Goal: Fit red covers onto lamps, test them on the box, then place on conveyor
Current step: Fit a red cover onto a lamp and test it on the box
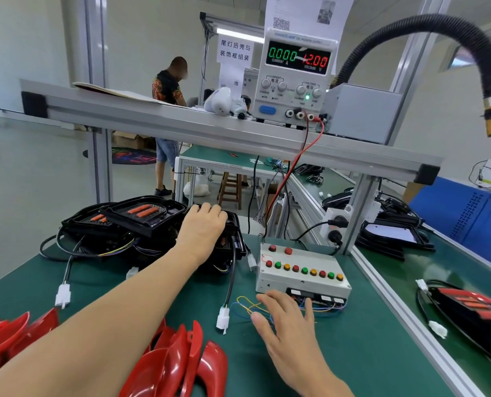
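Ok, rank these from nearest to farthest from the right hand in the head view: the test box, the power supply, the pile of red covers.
From the right hand:
1. Test box, just beyond the fingertips.
2. Pile of red covers, to the left on the mat.
3. Power supply, up on the shelf, far behind.

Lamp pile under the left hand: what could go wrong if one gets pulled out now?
1. The left hand rests on a lamp whose cables loop together with its neighbours', so lifting it may drag others along.
2. A loose connector could snag as it trails.
3. The right hand lies over thin wires at the test box; a careless move might tug them.
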